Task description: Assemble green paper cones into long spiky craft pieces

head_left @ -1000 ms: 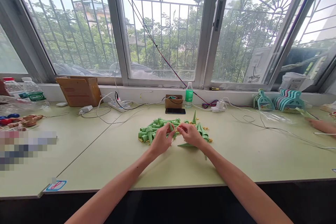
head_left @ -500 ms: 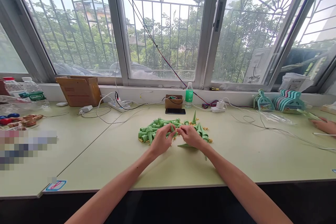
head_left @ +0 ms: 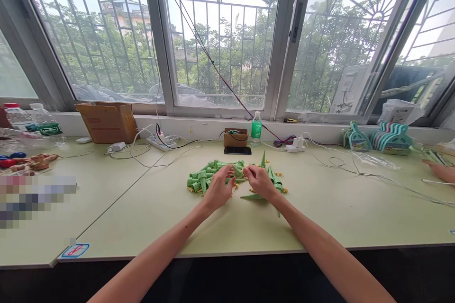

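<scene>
L hand [head_left: 218, 190], fingers parted, by lt.-green tapered plastic cones [head_left: 202, 182] piled on pale-green table [head_left: 142, 208]; R hand [head_left: 260, 182], fingers curled, grip can't be told. Best handled w/ light pinch near wide end, fingertips steady. Cones: hollow, collared, sharp-tipped, amid sm. yellow bits [head_left: 285, 190].

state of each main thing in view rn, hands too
left hand: thumb and fingers parted
right hand: fingers curled, grip unclear
green pieces: loose, heaped, mostly lying
phone: flat, dark
bottle near the phone: upright, capped
small cardboard box: upright
large cardboard box: upright
</scene>
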{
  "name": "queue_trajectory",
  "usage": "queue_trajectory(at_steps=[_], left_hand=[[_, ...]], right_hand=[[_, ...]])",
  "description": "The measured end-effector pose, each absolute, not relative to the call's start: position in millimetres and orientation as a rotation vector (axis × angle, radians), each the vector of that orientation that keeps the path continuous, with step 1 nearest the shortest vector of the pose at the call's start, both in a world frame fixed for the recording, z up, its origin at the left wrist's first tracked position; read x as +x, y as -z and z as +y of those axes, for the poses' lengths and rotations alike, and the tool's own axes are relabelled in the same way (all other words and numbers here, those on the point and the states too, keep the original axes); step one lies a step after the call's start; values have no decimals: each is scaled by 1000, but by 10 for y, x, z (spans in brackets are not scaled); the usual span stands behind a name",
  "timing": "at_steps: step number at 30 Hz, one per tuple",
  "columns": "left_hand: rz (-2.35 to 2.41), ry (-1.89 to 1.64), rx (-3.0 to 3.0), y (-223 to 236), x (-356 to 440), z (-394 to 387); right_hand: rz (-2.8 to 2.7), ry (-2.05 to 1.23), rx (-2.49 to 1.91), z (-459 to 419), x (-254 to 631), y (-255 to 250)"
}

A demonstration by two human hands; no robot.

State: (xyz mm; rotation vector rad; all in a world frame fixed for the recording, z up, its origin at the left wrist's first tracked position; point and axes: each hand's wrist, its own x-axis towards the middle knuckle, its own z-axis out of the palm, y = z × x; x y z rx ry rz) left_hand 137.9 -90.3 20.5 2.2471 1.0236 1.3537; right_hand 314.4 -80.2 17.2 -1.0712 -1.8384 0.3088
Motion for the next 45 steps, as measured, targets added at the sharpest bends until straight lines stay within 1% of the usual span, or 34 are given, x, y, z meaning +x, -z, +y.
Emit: queue_trajectory(at_steps=[6, 12, 19, 27, 36, 42, 45], left_hand=[[1161, -1330, 2171, -256, 1375, -935], [1182, -1264, 2117, -321, 1385, -991], [1143, -1299, 2163, -325, 1387, -992], [1139, -1373, 2253, -283, 1376, -963], [1124, -1383, 2171, -305, 1396, -984], [1122, -1409, 2066, -320, 1393, -987], [1141, -1365, 2030, -294, 1384, -946]], right_hand=[[-1778, -427, -1026, -859, 3156, -231], [-1848, -502, -934, -906, 3137, -270], [-1850, -492, -938, -885, 3149, -247], [-1891, -395, -967, -856, 3135, -208], [-1856, -367, -981, -859, 3125, -223], [-1767, -447, -1007, -871, 3148, -241], [-1762, -507, -956, -891, 3149, -251]])
